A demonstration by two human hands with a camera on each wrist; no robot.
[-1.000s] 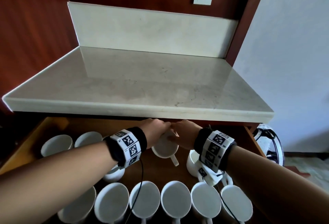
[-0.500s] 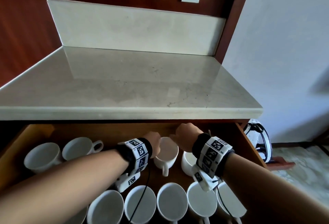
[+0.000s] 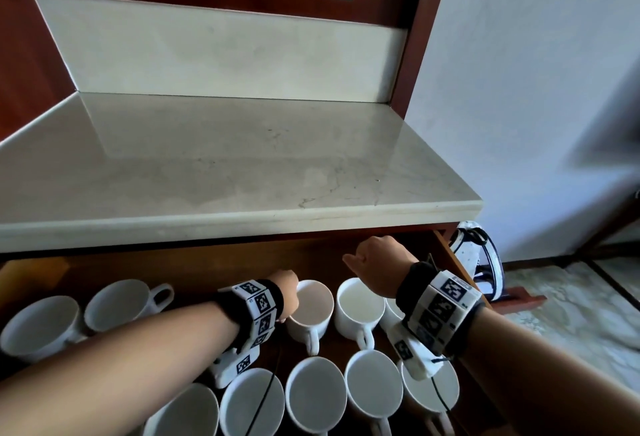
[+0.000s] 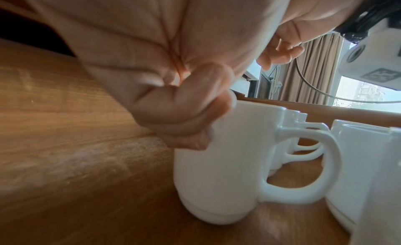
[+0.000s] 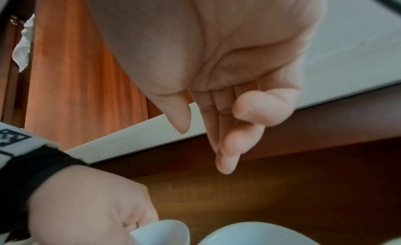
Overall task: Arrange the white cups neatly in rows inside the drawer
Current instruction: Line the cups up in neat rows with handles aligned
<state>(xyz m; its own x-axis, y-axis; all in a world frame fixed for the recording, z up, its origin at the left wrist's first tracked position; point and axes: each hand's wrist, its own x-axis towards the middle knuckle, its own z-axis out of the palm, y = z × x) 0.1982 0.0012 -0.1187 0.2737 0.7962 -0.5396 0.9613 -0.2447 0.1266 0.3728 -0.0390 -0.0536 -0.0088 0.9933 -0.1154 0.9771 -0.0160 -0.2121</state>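
Observation:
The wooden drawer (image 3: 194, 273) is open under the counter and holds several white cups. My left hand (image 3: 290, 298) pinches the left rim of one upright cup (image 3: 311, 309) in the back row, its handle toward me; in the left wrist view the curled fingers (image 4: 184, 122) clamp that cup (image 4: 217, 171) on the drawer floor. Just right of it stands another cup (image 3: 360, 307). My right hand (image 3: 367, 259) hovers above this one, and its relaxed fingers (image 5: 225, 146) hold nothing. A front row of cups (image 3: 317, 394) lies nearest me. Two more cups (image 3: 114, 304) stand at back left.
The marble countertop (image 3: 242, 217) overhangs the back of the drawer, close above my hands. The drawer's right wall (image 3: 446, 248) is just beyond my right hand. A white and black device (image 3: 474, 262) stands on the floor to the right. Bare drawer floor (image 4: 76, 163) lies left of the held cup.
Both hands were at the cup at the back. My left hand has brought it forward beside the neighbouring cup, while my right hand has let go and lifted away to the right.

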